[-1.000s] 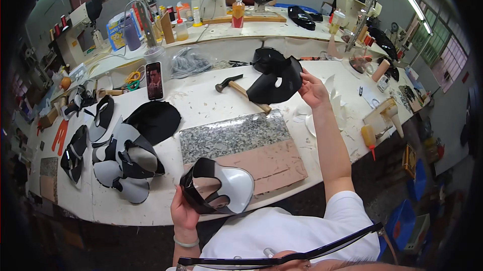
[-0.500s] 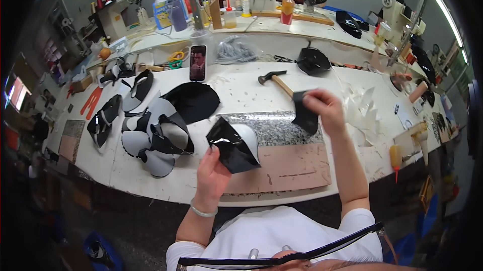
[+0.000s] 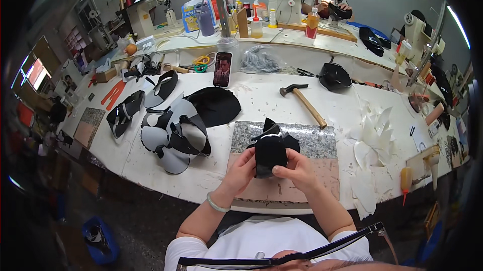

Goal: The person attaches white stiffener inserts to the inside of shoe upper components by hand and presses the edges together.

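Observation:
Over the work slab, both of my hands hold a glossy black shoe-upper piece [image 3: 270, 156], bent into a curve and standing upright. My left hand [image 3: 239, 173] grips its left edge, the fingers partly hidden behind it. On the other side my right hand [image 3: 301, 171] has its thumb pressed on the lower right front. A darker black flap [image 3: 292, 143] shows behind the piece on the right; whether it is joined to it I cannot tell. Beneath lie a speckled stone slab [image 3: 322, 138] and a tan board [image 3: 322, 173]. Beyond the slab rests a hammer [image 3: 308, 105] with a wooden handle.
Black-and-grey shoe uppers [image 3: 173, 138] pile up at left, beside a flat black piece [image 3: 221, 106]. A phone [image 3: 222, 70] stands behind them. White scraps [image 3: 372, 140] and a yellow glue bottle [image 3: 406, 180] are at right. Another person's hands [image 3: 344, 7] work at a far sewing machine.
My right hand has come down and left from near the hammer, bringing its black piece to the one in my left hand. Both hands now meet on the glossy piece. The whole view has shifted.

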The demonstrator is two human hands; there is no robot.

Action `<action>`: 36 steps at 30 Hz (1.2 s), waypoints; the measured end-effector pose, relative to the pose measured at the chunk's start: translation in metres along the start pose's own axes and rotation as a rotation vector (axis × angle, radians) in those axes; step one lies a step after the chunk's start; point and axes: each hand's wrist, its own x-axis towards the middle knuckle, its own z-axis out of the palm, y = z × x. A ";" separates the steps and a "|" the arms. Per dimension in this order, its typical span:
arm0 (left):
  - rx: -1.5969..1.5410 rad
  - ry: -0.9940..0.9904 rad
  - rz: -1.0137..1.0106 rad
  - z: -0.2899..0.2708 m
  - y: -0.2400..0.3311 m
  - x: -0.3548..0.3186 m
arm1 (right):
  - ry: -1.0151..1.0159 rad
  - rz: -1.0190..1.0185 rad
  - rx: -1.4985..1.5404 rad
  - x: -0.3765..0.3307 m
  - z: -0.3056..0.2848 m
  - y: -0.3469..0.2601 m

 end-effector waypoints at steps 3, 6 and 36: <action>-0.016 -0.035 -0.050 -0.006 0.000 0.005 | -0.061 -0.064 -0.075 -0.005 -0.004 0.003; -0.041 -0.097 -0.013 -0.012 -0.003 0.008 | -0.075 -0.142 -0.087 -0.007 -0.007 0.005; -0.199 -0.029 -0.081 0.032 0.006 0.011 | 0.191 -0.214 -0.064 -0.029 -0.017 -0.017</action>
